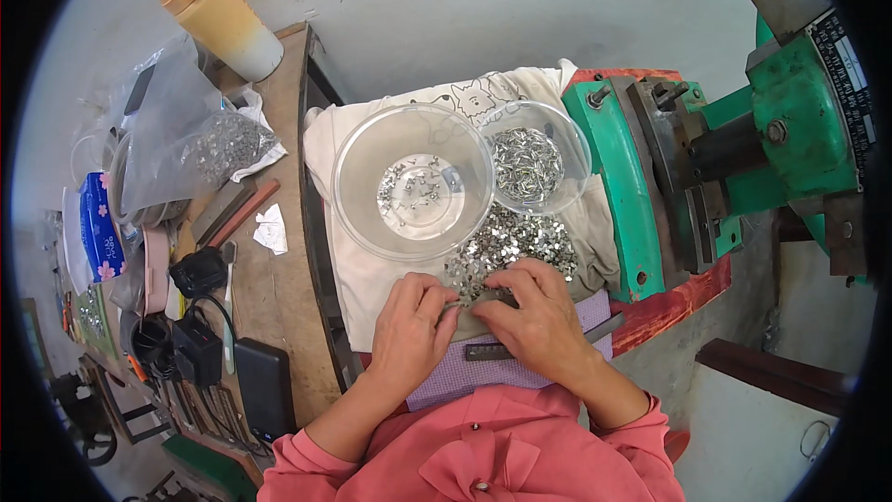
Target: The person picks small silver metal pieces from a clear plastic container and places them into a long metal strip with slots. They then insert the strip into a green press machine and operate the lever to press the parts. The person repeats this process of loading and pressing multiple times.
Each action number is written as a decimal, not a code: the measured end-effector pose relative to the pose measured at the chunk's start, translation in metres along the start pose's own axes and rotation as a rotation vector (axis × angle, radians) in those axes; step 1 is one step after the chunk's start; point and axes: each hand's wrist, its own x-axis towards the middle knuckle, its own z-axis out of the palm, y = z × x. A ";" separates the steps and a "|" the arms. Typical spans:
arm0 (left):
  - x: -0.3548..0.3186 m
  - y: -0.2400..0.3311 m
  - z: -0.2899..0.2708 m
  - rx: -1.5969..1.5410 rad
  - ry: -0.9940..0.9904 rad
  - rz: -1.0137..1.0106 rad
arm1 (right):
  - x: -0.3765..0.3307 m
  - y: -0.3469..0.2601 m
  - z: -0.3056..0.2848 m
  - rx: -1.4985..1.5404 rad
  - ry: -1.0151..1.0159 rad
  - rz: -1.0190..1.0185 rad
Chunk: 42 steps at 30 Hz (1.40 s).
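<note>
A pile of small shiny metal pieces (522, 246) lies on a pale printed cloth (358, 293) in front of me. My left hand (412, 323) rests at the pile's near left edge, thumb and fingers pinched together. Close by on the right, my right hand (534, 316) is curled with its fingertips pressed together at the near edge. Whatever is between the fingers of either hand is too small or hidden. Beyond the pile stands a large clear plastic tub (346, 181) with scattered small metal bits. A smaller clear tub (582, 144) beside it holds many thin metal pieces.
A green machine press (613, 195) stands at the right. A dark ruler-like strip (488, 351) lies on purple cloth (437, 389) near me. The wooden table (279, 288) at left carries a yellow bottle (228, 28), plastic bag (172, 116), black power bank-like block (263, 386) and chargers (197, 346).
</note>
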 end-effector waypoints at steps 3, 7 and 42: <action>0.000 -0.001 0.000 0.009 -0.002 0.012 | -0.009 0.003 -0.008 -0.009 0.030 0.046; -0.004 -0.002 -0.003 0.001 -0.005 0.030 | -0.016 0.003 -0.011 -0.006 0.075 0.094; -0.014 -0.004 -0.006 0.127 0.051 0.061 | -0.027 -0.009 -0.006 0.077 0.106 0.050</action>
